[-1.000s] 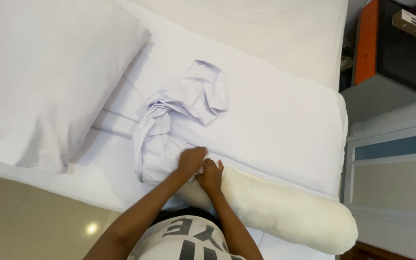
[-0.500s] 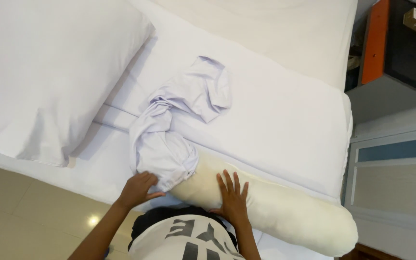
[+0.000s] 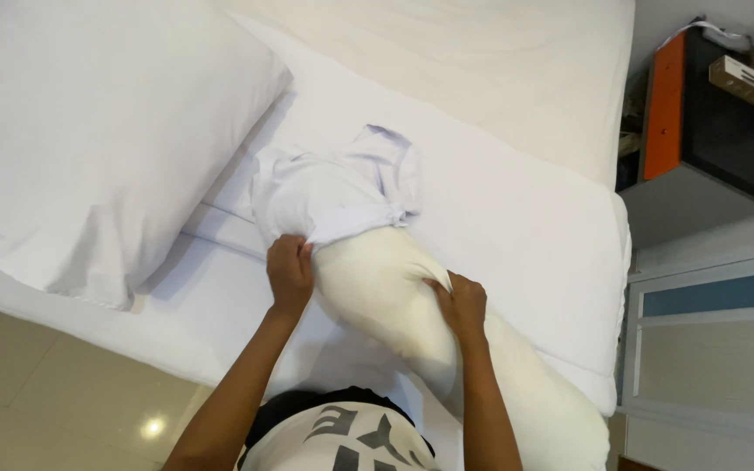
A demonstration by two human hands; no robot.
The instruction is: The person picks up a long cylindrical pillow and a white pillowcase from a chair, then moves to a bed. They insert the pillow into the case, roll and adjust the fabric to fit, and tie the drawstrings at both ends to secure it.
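Observation:
A long cream bolster pillow [image 3: 394, 288] lies on the white bed [image 3: 525, 201]. Its far end is inside a crumpled white cover [image 3: 333, 192]. My left hand [image 3: 290, 272] grips the open edge of that cover at the bolster's left side. Further down the bolster, my right hand [image 3: 457, 305] pinches its cream fabric. Both forearms reach in from the bottom of the view.
A large white pillow [image 3: 89, 131] lies at the left of the bed. A black and orange bedside cabinet [image 3: 709, 113] stands at the right, with a pale panelled wall unit [image 3: 717, 349] below it. Tan floor tiles [image 3: 45, 401] show at bottom left.
Both hands were together at the bolster's end, then parted. The left hand has taken hold of the cover's edge, and the bolster's end now sits inside the cover.

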